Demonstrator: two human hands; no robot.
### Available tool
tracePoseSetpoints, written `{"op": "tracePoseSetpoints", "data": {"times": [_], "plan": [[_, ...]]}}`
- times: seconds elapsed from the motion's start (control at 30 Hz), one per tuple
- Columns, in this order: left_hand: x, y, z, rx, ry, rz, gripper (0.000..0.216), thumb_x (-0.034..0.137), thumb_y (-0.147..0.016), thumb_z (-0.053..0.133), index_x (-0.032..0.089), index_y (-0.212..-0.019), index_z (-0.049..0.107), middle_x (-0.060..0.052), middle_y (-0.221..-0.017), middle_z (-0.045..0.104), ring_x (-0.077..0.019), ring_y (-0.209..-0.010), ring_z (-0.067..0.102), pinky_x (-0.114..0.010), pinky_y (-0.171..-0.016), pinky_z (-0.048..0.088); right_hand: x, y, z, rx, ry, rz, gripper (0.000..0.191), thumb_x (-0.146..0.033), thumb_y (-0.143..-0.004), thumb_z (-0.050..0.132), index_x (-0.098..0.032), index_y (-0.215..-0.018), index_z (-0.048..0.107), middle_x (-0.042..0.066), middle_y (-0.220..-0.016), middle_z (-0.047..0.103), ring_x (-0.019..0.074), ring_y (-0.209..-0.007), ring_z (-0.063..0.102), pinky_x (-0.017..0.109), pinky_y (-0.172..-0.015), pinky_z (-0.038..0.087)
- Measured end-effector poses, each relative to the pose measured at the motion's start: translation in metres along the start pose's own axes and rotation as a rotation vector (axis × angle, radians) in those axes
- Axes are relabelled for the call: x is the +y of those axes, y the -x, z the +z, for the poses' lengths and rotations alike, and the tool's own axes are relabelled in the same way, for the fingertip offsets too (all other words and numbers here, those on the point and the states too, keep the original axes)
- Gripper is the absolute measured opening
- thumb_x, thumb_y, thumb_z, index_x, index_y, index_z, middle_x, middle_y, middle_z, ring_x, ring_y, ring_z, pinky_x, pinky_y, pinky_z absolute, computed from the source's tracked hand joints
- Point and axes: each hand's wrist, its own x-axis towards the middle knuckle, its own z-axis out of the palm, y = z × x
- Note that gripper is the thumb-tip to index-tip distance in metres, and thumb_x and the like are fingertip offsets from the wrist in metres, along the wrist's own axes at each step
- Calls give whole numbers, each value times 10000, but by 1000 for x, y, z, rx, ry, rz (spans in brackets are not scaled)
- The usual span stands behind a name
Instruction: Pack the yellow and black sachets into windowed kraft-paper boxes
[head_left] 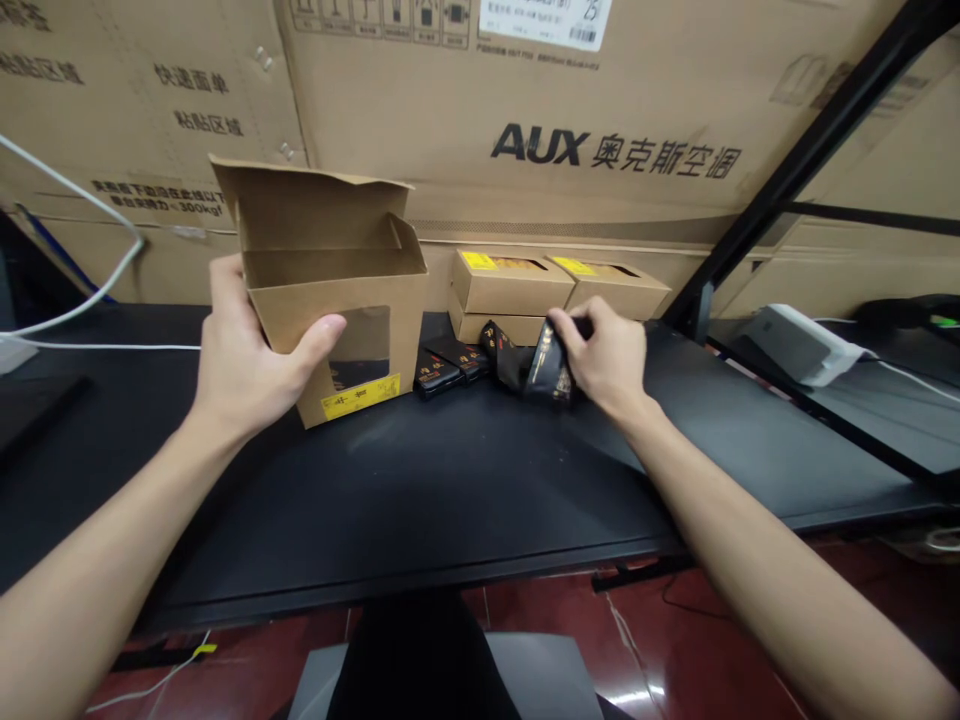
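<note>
Boxes of brown card number at least four: one open box (330,297), its flaps raised, tilted in the grip of the left hand (251,350), plus three closed ones behind. Of those, two upper boxes (514,288) with windows and yellow labels sit side by side, and one lower box (487,327) shows beneath; whether a second is under there, I cannot tell. Left thumb presses the open box's front by its window, fingers round the side.

Black packets with gold and red print: about four. Two flat packets (441,372) lie just beside the open box, one crumpled packet (504,352) is next along, and one pinched packet (550,362) is held at its top between thumb and fingers of the right hand (607,355).

All this is on one black desk (450,480). Behind stands a large printed carton (420,100); to the right, a black metal frame (795,140) and a pale device (802,345). Below are red floor tiles (697,640) and a grey seat (547,670).
</note>
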Motion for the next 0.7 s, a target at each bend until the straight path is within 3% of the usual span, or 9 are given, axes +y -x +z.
{"op": "tracePoseSetpoints", "data": {"times": [0.07, 0.17, 0.37, 0.47, 0.57, 0.7], "plan": [[0, 0, 0, 4, 0, 2, 825, 600, -636, 762, 136, -1282, 541, -211, -1335, 713, -443, -1437, 570, -663, -1212, 409, 2, -2, -5, 131, 3, -12, 367, -562, -916, 643, -241, -753, 573, 46, -743, 671, 197, -692, 585, 366, -741, 442], [-1, 0, 0, -2, 3, 0, 831, 593, -617, 757, 140, -1279, 538, -205, -1299, 727, -440, -1374, 623, -670, -1190, 431, 6, -6, -10, 191, -157, -6, 480, -672, -930, 595, -244, -718, 548, 20, -707, 630, 167, -667, 551, 344, -711, 458], [-3, -1, 1, -8, 2, -14, 822, 604, -604, 742, 178, -1269, 509, -189, -1292, 732, -411, -1247, 705, -658, -1136, 490, 13, -10, 0, 51, -655, 288, 665, -853, -731, 723, -249, -636, 462, -57, -562, 444, 95, -497, 379, 272, -473, 346], [-3, -1, 1, 5, 8, -8, 812, 610, -604, 743, 197, -1258, 496, -186, -1308, 724, -410, -1251, 704, -639, -1096, 530, 9, -8, 1, -103, -919, 397, 626, -785, -647, 847, -243, -693, 538, -50, -601, 525, 91, -495, 452, 246, -423, 393], [-1, -1, 1, -9, 22, -15, 795, 607, -600, 731, 205, -1238, 480, -176, -1251, 741, -404, -1167, 739, -626, -1028, 576, -12, -10, -8, -213, -1069, 386, 534, -652, -638, 928, -235, -812, 644, -14, -766, 672, 101, -620, 603, 227, -520, 544], [3, -3, 0, -39, 47, -25, 766, 601, -594, 715, 216, -1205, 458, -146, -1153, 763, -389, -1050, 771, -600, -938, 620, -74, -31, -32, -203, -1046, 176, 348, -527, -826, 847, -252, -899, 646, -3, -947, 749, 124, -824, 717, 213, -688, 628]]}}
